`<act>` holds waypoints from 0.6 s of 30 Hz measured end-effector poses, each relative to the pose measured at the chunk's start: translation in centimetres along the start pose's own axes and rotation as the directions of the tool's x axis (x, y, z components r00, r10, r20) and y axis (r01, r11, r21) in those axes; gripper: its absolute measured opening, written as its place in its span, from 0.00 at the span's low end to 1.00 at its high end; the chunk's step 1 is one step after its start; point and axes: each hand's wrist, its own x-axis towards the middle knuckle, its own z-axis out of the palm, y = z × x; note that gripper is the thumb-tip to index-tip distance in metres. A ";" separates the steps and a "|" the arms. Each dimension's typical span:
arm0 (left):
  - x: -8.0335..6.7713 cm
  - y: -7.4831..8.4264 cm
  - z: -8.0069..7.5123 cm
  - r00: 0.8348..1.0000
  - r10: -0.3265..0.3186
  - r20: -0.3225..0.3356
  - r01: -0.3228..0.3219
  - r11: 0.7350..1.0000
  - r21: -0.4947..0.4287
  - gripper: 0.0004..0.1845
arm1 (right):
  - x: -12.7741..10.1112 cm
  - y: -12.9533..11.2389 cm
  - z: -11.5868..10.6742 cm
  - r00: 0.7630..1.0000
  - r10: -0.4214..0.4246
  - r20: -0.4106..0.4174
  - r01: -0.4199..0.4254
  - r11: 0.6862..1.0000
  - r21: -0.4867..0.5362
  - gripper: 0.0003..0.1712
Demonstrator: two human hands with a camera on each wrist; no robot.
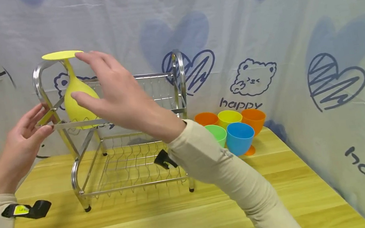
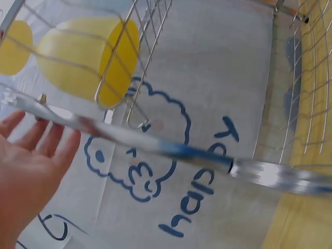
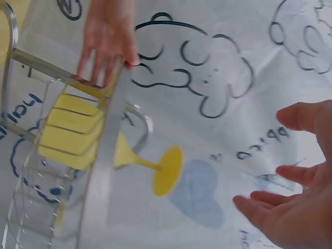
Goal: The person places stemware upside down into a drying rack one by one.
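A yellow goblet [image 1: 78,105] [image 2: 78,57] [image 3: 72,129] stands upside down on the upper tier of a chrome dish rack [image 1: 177,78] [image 2: 270,174] [image 3: 111,129], its round foot up. My right hand [image 1: 101,81] [image 3: 290,207] hovers open just in front of it with the fingers spread; the right wrist view shows a gap between hand and goblet. My left hand [image 1: 28,134] [image 2: 26,171] [image 3: 106,41] is at the rack's left end, its straight fingers touching the upper rail.
Several plastic cups stand in a cluster right of the rack: orange [image 1: 206,118], yellow [image 1: 230,117], green [image 1: 216,132], blue [image 1: 240,136], and an orange goblet [image 1: 254,119]. The rack stands on a wooden table [image 1: 274,193]. A printed cloth backdrop [image 1: 292,28] hangs close behind and to the right.
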 end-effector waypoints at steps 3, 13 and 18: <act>-0.7 -0.2 0.7 0.999 -0.019 -0.040 0.020 1.000 0.018 0.33 | -1.1 1.7 -0.5 0.979 -0.151 -0.138 0.156 0.987 0.024 0.37; -2.9 0.5 2.7 0.976 -0.097 -0.197 0.078 0.992 -0.103 0.37 | -6.8 5.1 -4.6 0.876 -0.349 -0.334 0.362 0.932 -0.023 0.26; -4.6 0.3 3.2 0.970 -0.099 -0.221 0.131 0.982 0.136 0.35 | -9.4 7.4 -5.9 0.886 -0.271 -0.376 0.302 0.953 0.024 0.25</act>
